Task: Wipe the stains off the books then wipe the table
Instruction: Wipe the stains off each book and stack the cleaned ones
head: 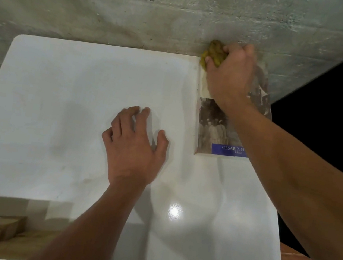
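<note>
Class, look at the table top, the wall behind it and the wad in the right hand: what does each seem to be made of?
White glossy table top: probably laminate or coated board; it mirrors a lamp glare.
Grey rough wall: likely bare concrete, pitted and blotchy.
Yellow crumpled wad gripped by the right hand: seemingly soft cloth, folded and bunched.

One camera sits on the person's head. It looks forward and down from close above the flat white table [67, 113]. The rough grey concrete wall [140, 8] rises just behind the table's far edge.
</note>
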Demonstrator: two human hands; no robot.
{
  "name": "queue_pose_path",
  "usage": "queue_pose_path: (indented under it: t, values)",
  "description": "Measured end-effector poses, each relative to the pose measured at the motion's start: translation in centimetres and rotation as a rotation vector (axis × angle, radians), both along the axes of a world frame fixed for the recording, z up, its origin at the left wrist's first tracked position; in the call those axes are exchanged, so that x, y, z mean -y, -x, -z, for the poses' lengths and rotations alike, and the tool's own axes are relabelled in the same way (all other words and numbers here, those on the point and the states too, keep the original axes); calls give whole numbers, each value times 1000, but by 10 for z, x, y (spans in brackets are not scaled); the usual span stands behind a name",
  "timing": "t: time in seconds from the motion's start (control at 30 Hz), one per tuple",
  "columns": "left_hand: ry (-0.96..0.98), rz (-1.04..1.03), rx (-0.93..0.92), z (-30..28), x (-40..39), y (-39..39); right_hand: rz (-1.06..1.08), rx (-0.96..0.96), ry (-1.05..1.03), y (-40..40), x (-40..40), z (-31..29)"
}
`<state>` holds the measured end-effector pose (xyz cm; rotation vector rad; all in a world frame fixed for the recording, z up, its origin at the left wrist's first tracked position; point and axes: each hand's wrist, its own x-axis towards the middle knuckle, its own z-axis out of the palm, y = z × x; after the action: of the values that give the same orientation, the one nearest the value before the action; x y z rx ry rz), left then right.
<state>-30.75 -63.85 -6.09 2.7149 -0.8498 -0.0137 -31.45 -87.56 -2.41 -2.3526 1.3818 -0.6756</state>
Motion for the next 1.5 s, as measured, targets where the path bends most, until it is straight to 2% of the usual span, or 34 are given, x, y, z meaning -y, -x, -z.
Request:
queue_pose_path:
  t: [0.3,0.77,0.97,1.1,1.5]
  values:
    - [7,3,7,1,-1,-1,-241,-50,-137,35,-16,-8]
    - [28,5,18,2,-1,0,-332,3,-271,126,-95,-12]
    - [37,7,15,3,-1,0,-306,39,-314,134,-101,-12]
    - [52,5,5,3,-1,0,-280,22,-267,139,-108,-12]
    - [61,7,5,3,-2,-1,-15,8,-197,172,-74,-7]
